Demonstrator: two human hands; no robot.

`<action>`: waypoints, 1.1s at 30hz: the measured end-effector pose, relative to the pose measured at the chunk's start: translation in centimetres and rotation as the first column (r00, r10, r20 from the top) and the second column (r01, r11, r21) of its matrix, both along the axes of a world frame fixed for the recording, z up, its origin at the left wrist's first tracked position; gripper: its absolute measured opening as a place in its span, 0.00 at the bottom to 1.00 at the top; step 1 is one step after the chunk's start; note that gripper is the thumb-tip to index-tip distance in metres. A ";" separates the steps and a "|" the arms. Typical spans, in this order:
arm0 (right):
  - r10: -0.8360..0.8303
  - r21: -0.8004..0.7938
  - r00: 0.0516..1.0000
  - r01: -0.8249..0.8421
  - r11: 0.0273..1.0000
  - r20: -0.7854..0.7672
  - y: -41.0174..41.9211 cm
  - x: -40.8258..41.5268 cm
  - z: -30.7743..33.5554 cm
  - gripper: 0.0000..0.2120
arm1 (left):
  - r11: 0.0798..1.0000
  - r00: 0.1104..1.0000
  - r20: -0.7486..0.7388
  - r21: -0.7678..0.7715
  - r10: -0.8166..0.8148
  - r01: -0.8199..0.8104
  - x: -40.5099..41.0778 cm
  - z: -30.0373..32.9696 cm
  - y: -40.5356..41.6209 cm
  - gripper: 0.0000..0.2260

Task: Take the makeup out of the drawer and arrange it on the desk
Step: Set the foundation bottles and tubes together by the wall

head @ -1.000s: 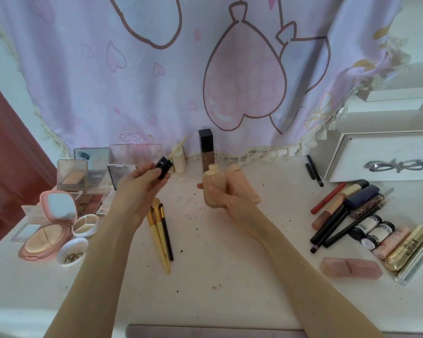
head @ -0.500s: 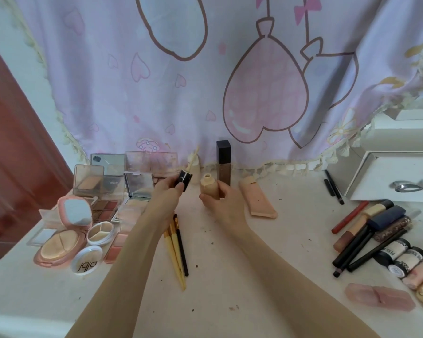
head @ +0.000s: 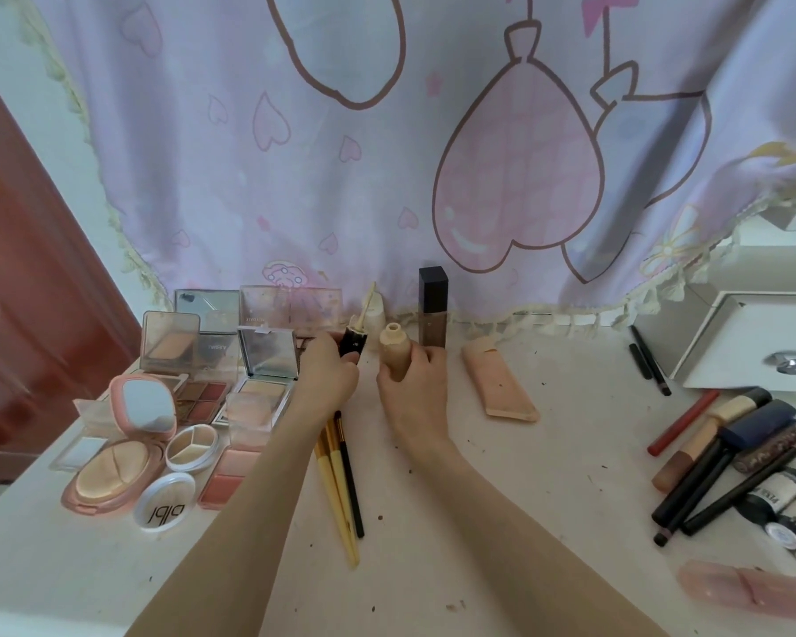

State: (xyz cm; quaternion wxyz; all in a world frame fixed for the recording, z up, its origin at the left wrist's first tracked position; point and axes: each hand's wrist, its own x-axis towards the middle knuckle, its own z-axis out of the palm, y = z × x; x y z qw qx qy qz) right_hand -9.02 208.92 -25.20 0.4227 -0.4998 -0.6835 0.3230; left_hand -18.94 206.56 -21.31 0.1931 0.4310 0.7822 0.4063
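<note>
Right hand grips smooth beige bottle; left hand pinches glossy black cap

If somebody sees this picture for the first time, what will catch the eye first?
Probably the two hands at the desk's centre: the right hand grips an uncapped beige bottle, and the left hand pinches its black cap, wand pointing up. Next, the big pink balloon cloth hanging behind, and the open compacts and palettes crowded at the left.

A pale lilac curtain with pink hearts hangs behind the white counter. Left of the curtain stands a reddish-brown door. A white drawer cabinet sits to its right.
</note>
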 end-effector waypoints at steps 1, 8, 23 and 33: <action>0.006 -0.005 1.000 -0.006 1.000 0.005 0.0 -0.1 -0.1 0.14 | 1.000 0.999 -0.031 -0.013 -0.009 0.008 -0.1 -0.1 0.2 0.13; 0.009 -0.012 1.000 -0.009 1.000 0.006 0.1 -0.2 -0.1 0.14 | 0.998 0.998 -0.059 -0.056 0.024 -0.027 0.1 -0.6 0.6 0.04; 0.020 -0.004 1.000 -0.020 1.000 0.010 0.3 -0.3 -0.1 0.14 | 0.993 0.989 -0.087 0.021 0.121 -0.120 0.0 -0.9 0.6 0.04; 0.015 -0.041 1.000 -0.015 0.999 0.002 0.4 -0.5 -0.3 0.13 | 0.991 0.992 -0.045 0.074 0.115 -0.111 -0.3 -1.1 0.3 0.10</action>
